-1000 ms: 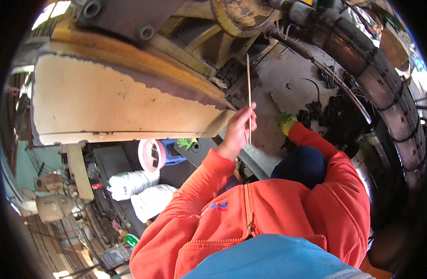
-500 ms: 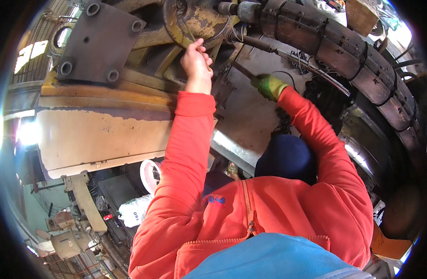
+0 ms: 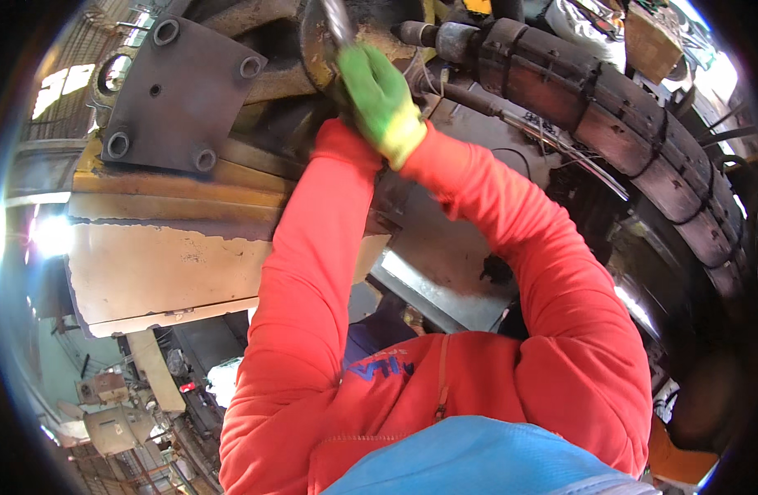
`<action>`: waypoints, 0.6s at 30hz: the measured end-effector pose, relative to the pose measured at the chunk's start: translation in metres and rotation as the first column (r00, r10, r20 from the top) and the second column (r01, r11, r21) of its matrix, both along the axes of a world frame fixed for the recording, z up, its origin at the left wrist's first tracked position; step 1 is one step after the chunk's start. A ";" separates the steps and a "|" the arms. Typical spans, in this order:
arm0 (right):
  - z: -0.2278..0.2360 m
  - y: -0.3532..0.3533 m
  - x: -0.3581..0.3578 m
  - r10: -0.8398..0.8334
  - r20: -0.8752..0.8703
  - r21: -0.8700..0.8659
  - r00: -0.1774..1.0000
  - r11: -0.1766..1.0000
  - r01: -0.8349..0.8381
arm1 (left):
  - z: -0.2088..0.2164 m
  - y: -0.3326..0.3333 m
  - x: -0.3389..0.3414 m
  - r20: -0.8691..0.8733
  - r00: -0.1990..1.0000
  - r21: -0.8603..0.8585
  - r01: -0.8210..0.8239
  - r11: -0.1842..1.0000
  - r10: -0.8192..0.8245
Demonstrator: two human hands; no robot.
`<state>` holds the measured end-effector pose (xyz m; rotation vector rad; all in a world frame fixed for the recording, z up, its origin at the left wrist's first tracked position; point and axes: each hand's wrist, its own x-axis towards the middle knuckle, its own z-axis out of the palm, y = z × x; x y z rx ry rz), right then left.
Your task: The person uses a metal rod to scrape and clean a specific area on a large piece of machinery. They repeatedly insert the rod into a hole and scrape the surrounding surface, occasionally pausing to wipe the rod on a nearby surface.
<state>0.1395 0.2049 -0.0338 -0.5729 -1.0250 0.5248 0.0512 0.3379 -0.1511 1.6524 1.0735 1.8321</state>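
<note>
Both my red-sleeved arms reach up to a rusty yellow round hub [image 3: 313,49] on a big machine. My right hand [image 3: 381,99], in a green and yellow glove, is closed around a grey metal bar [image 3: 338,21] that points up past the hub. My left sleeve [image 3: 338,157] ends just under the glove. The left hand itself is hidden behind the gloved hand.
A dark steel plate [image 3: 177,91] with bolts sits left of the hub, above a chipped pale-yellow beam [image 3: 189,272]. A segmented dark track [image 3: 643,124] curves down the right side, with hoses and wires [image 3: 552,136] under it. Workshop clutter [image 3: 115,412] lies at the lower left.
My gloved right hand has moved left and up onto the hub and now covers the bare left hand, which was on the hub before. The view has tilted closer to the machine.
</note>
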 end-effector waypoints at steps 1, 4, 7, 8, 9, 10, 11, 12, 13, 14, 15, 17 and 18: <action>-0.020 -0.006 -0.001 0.196 -0.136 -0.184 0.971 0.958 -0.219 | -0.004 -0.005 0.005 -0.042 0.982 -0.017 -0.187 0.982 0.186; -0.079 -0.015 0.006 0.406 -0.321 -0.294 0.855 0.816 -0.498 | 0.019 0.000 0.001 -0.364 0.896 -0.434 -0.404 0.805 0.254; -0.121 -0.018 0.004 0.463 -0.348 -0.374 0.815 0.729 -0.573 | 0.038 0.005 0.005 -0.012 0.978 -0.661 -0.164 0.732 0.208; -0.133 -0.019 0.001 0.476 -0.365 -0.388 0.800 0.703 -0.596 | 0.046 0.011 0.008 0.136 0.963 -0.641 -0.093 0.762 0.232; -0.143 -0.019 -0.003 0.491 -0.380 -0.402 0.784 0.675 -0.618 | 0.051 0.013 0.011 0.155 0.954 -0.650 -0.098 0.754 0.258; -0.153 -0.018 -0.006 0.496 -0.414 -0.426 0.763 0.635 -0.644 | 0.056 0.016 0.014 0.006 0.957 -0.650 -0.217 0.729 0.291; -0.161 -0.016 -0.010 0.488 -0.398 -0.446 0.777 0.637 -0.628 | 0.061 0.016 0.014 -0.048 0.986 -0.699 -0.147 0.700 0.160; -0.169 -0.014 -0.014 0.477 -0.385 -0.478 0.790 0.629 -0.613 | 0.064 0.017 0.017 -0.033 0.977 -0.700 -0.172 0.693 0.210; -0.175 -0.012 -0.017 0.459 -0.371 -0.519 0.807 0.618 -0.591 | 0.066 0.018 0.018 -0.020 0.965 -0.694 -0.203 0.690 0.263; -0.181 -0.008 -0.020 0.468 -0.336 -0.525 0.817 0.627 -0.575 | 0.067 0.018 0.019 -0.034 0.959 -0.702 -0.224 0.676 0.283; -0.186 -0.005 -0.022 0.470 -0.298 -0.542 0.831 0.633 -0.553 | 0.068 0.019 0.020 -0.047 0.951 -0.704 -0.250 0.665 0.307; -0.193 0.001 -0.025 0.484 -0.284 -0.552 0.827 0.623 -0.554 | 0.067 0.022 0.018 -0.136 0.946 -0.711 -0.300 0.636 0.295; -0.195 0.003 -0.026 0.498 -0.310 -0.545 0.810 0.605 -0.581 | 0.067 0.024 0.017 -0.210 0.943 -0.715 -0.328 0.618 0.258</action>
